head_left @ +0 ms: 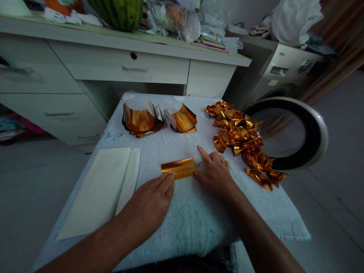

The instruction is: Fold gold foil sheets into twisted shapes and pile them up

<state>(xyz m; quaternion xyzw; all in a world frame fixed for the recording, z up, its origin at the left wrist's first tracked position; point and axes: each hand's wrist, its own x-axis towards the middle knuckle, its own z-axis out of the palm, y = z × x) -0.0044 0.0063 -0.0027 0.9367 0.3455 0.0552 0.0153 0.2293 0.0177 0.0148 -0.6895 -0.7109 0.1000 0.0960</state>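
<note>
A small gold foil sheet [182,168] lies on the cloth in front of me, roughly a rectangle. My left hand [159,197] is closed, its fingers pressed together on the sheet's near left edge; its thumb is hidden. At the right end, my right hand [214,172] touches the corner with its thumb, index finger stretched forward and the others curled. Beyond are two curved stacks of foil sheets, a larger left stack [139,120] and a smaller right stack [184,119]. Folded gold foil pieces [241,132] lie heaped on the right.
A pale folded paper [96,185] lies on the left of the cloth-covered table [176,223]. Behind stands a white desk [113,60] with a watermelon [118,13] and plastic bags on top. An open washing machine door [313,132] juts out by the table's right side.
</note>
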